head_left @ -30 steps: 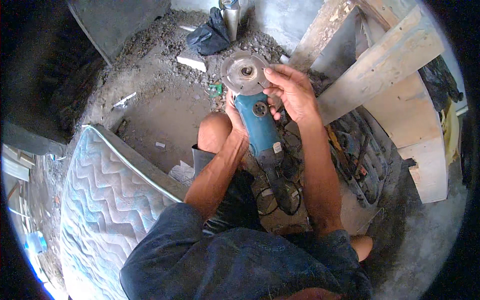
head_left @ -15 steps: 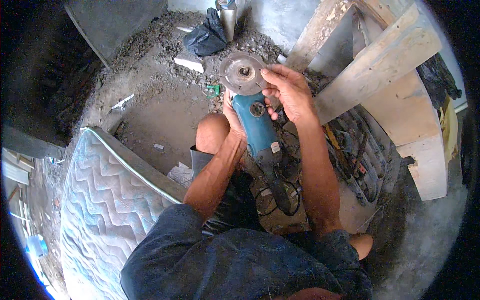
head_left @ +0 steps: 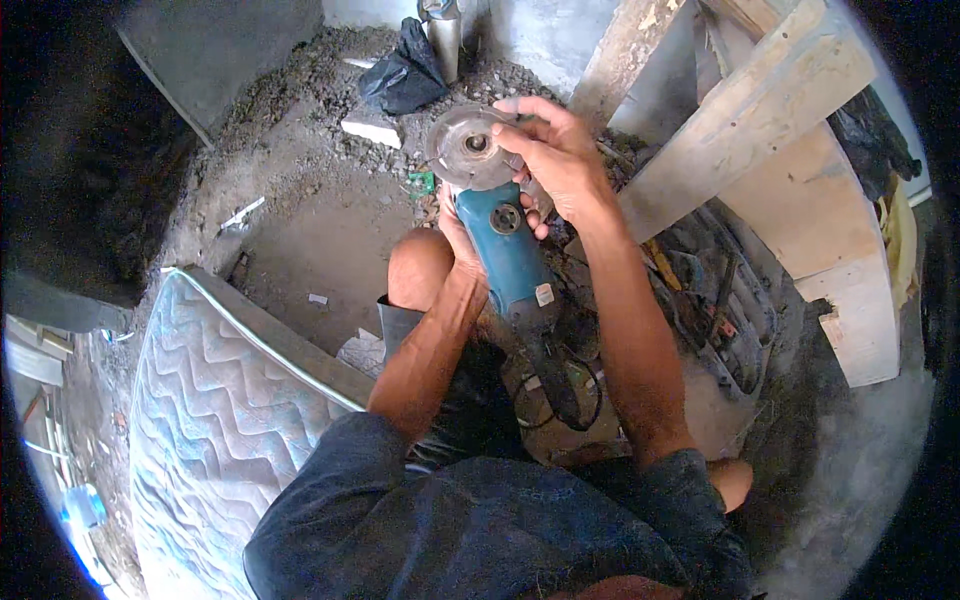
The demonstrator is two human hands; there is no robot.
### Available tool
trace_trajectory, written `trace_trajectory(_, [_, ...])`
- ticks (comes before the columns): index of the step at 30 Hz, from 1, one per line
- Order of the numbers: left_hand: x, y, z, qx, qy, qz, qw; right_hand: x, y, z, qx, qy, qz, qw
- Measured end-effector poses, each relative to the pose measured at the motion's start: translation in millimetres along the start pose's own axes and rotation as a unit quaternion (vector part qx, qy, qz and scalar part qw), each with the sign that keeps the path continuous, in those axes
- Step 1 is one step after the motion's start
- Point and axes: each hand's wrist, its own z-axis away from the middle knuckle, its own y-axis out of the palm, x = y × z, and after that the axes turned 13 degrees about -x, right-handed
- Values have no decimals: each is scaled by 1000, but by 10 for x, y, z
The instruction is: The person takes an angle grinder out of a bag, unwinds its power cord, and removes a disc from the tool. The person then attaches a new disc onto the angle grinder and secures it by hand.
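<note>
The left hand (head_left: 460,238) grips the blue angle grinder (head_left: 508,262) in front of the lap; the right hand (head_left: 562,165) holds the cutting disc (head_left: 457,157) at its rim, over the tool's head; seemingly a disc-positioning step, calling for steady support and careful centring.

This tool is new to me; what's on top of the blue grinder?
A metal disc covers one end of the grinder, and a small round piece shows on its body. What lies beneath the disc is hidden.
</note>
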Motion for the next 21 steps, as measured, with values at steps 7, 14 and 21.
trace_trajectory(7, [-24,-100,-9,-19,13,-1,1000,-51,101,91,-49,-7,-35,998])
trace_trajectory(14, [29,-190,-43,-6,-9,-1,1000,-146,76,49,-69,-68,-16,995])
trace_trajectory(21, [17,-258,-30,24,-25,16,999,3,14,115,-13,-22,4,1000])
